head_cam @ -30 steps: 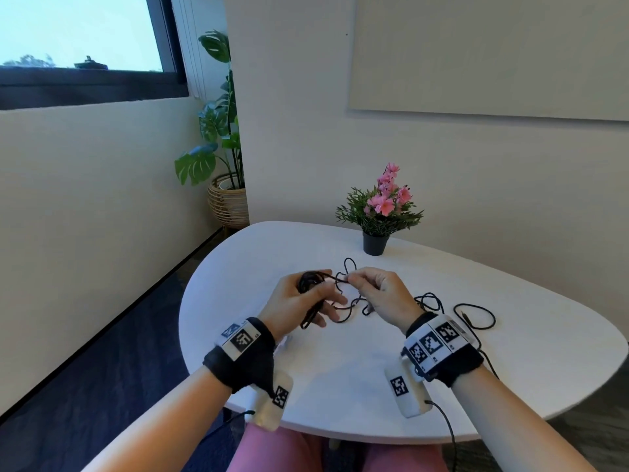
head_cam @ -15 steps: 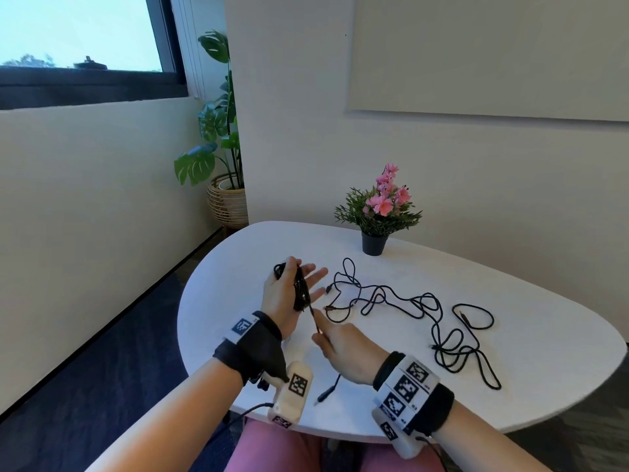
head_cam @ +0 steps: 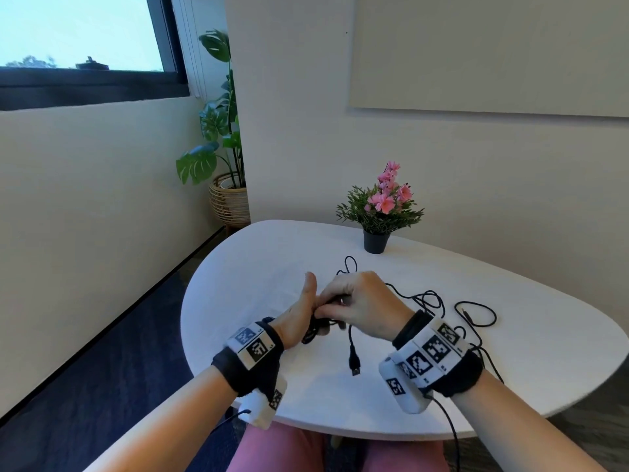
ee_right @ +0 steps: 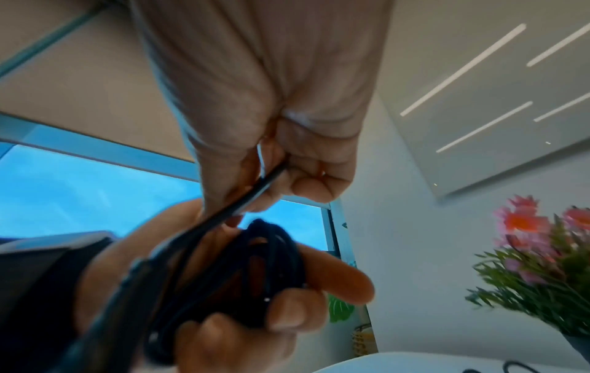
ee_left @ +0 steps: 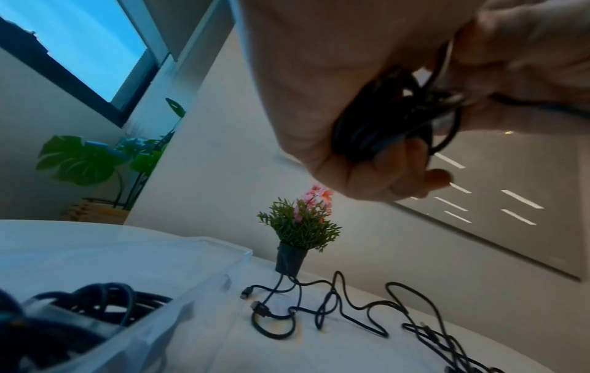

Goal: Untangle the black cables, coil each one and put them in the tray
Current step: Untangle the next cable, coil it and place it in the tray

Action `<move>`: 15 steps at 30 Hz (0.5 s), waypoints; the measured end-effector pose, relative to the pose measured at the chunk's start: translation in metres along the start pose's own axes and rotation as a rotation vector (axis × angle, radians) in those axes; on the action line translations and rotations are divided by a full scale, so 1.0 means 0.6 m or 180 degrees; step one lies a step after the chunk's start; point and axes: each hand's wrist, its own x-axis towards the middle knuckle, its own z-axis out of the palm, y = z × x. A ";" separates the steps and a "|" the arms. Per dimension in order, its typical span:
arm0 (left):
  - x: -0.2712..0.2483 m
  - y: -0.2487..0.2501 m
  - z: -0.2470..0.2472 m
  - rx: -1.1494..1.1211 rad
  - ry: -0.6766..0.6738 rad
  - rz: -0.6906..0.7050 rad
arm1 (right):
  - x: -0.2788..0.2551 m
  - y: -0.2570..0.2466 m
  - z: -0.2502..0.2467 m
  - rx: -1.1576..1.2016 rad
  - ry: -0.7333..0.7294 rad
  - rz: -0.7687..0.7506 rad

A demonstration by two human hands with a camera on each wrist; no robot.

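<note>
A desk stands against the wall, with a person seated at its near edge. Both hands meet above the desk's near-middle: the left hand on the left, the right hand touching it from the right. Between them sits a coiled cable, wrapped round the left hand's fingers. One plug end hangs below the hands, over the desk. Loose cables lie on the desk to the right of and behind the hands. A small potted plant stands at the desk's far edge, behind the hands. In the left wrist view, a tray lies on the desk left of the loose cables, with coiled cables in the tray. A large floor plant stands in the corner, behind and left of the desk.
</note>
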 end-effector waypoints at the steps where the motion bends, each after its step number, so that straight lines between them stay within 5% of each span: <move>1: -0.002 0.001 0.004 -0.0077 -0.0218 0.0091 | 0.003 0.005 -0.005 0.0203 0.0033 0.0137; 4: -0.008 0.004 0.009 -0.0019 -0.0510 0.0310 | 0.011 0.028 -0.022 0.0510 0.0044 0.0282; 10: -0.012 0.018 0.008 -0.0684 0.0038 0.0247 | -0.009 0.049 -0.022 0.1362 -0.0010 0.0451; 15: -0.011 0.032 0.011 -0.0547 0.0068 0.0151 | -0.017 0.062 -0.011 0.1411 0.0309 0.0805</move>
